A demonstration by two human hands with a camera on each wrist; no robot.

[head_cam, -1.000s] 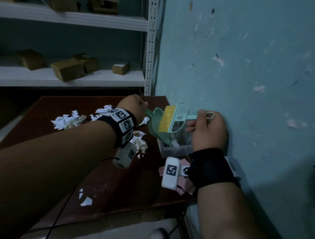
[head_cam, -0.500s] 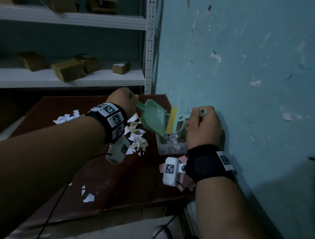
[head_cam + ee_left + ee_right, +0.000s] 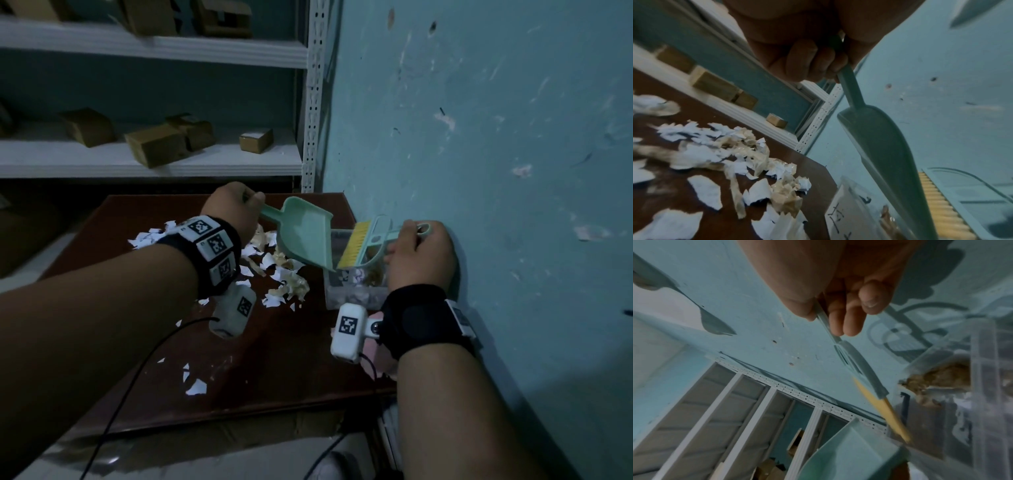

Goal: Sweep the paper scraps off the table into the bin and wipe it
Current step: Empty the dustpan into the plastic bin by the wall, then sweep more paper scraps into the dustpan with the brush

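Head view: scraps (image 3: 359,275) in bin (image 3: 334,294)

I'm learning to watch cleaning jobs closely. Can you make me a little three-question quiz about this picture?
1. True or false: the left hand holds the dustpan.
2. What colour are the bristles of the brush in the right hand?
3. Where is the dustpan's lip? A) over the clear bin B) flat on the table C) on the shelf

Key: 1 true; 2 yellow; 3 A. Many paper scraps remain on the table.
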